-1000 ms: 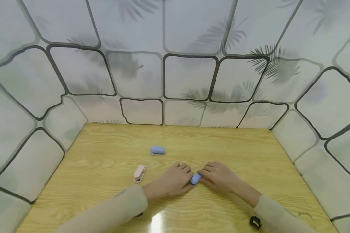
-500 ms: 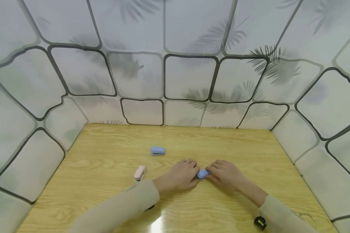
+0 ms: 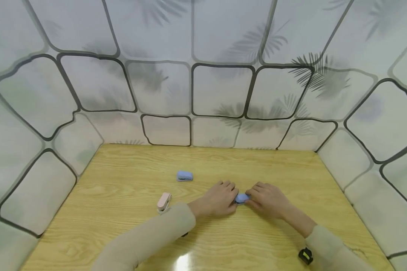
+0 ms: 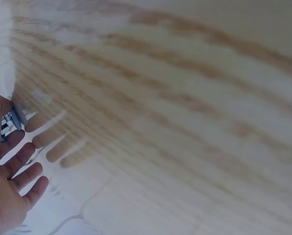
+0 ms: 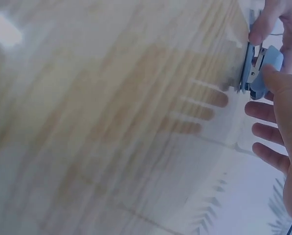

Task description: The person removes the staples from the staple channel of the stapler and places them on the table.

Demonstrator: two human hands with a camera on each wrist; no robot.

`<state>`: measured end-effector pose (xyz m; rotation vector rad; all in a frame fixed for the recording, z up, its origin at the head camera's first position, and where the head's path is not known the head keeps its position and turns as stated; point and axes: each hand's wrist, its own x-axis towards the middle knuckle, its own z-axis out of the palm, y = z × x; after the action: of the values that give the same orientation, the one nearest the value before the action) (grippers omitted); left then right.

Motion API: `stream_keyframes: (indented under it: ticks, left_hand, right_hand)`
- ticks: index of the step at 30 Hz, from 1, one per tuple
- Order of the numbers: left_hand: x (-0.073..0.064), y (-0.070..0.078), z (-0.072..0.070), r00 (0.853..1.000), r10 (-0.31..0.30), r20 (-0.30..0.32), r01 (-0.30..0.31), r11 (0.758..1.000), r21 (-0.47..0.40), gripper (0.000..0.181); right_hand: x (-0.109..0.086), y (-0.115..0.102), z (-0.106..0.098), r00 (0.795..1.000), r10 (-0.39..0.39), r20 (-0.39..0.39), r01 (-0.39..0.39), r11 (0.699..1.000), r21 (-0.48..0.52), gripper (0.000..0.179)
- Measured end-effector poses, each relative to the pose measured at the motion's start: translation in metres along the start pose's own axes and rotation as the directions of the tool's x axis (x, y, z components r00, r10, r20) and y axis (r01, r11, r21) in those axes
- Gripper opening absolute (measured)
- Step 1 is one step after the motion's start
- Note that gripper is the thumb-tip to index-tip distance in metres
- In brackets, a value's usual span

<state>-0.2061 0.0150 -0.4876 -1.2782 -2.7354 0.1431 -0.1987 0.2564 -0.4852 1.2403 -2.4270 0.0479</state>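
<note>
Between my two hands is a small blue stapler [image 3: 242,198], lying nearly crosswise just above or on the table. My left hand [image 3: 220,198] pinches its left end with thumb and forefinger. At the other end, the thumb and fingers of my right hand [image 3: 268,200] pinch it too. The right wrist view shows the blue stapler [image 5: 272,68] side-on, its metal inner part visible between base and top. Only a bit of the stapler [image 4: 11,122] shows past the thumb in the left wrist view, where the other fingers are spread.
A second blue stapler [image 3: 184,175] sits farther back on the wooden table [image 3: 122,180]. Nearer and to the left is a pink stapler [image 3: 164,201], its near end close to my left sleeve [image 3: 152,237]. A patterned cloth wall [image 3: 220,90] encloses the table's back and sides.
Both hands have moved right and slightly away from me with the stapler. It has turned from a slant to nearly crosswise. The other two staplers stay where they were.
</note>
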Motion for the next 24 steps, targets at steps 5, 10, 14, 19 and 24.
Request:
stream_keyframes:
  ticks: [5,10,14,19,24]
  left_hand:
    - [-0.002,0.000,0.003,0.999,-0.036,0.010,0.037,0.998,-0.053,0.035]
    - [-0.007,0.000,0.006,0.995,-0.101,0.004,0.101,0.990,-0.100,0.036]
    - [-0.008,0.001,0.007,0.992,-0.126,-0.024,0.122,0.984,-0.133,0.035]
    - [-0.007,0.003,0.009,0.988,-0.150,-0.034,0.141,0.971,-0.193,0.034]
    - [-0.006,0.006,0.012,0.979,-0.201,-0.034,0.187,0.952,-0.242,0.030]
  right_hand:
    - [0.000,0.001,-0.001,0.999,-0.023,-0.033,0.022,0.999,-0.034,0.032]
    - [0.002,-0.001,-0.001,1.000,-0.009,-0.018,0.009,0.999,-0.041,0.037]
    - [0.005,-0.007,-0.003,1.000,0.012,0.022,-0.011,0.998,-0.057,0.037]
    - [0.011,-0.015,-0.006,0.997,0.033,0.068,-0.026,0.995,-0.096,0.037]
    - [0.014,-0.018,-0.004,0.994,0.049,0.095,-0.036,0.990,-0.138,0.038]
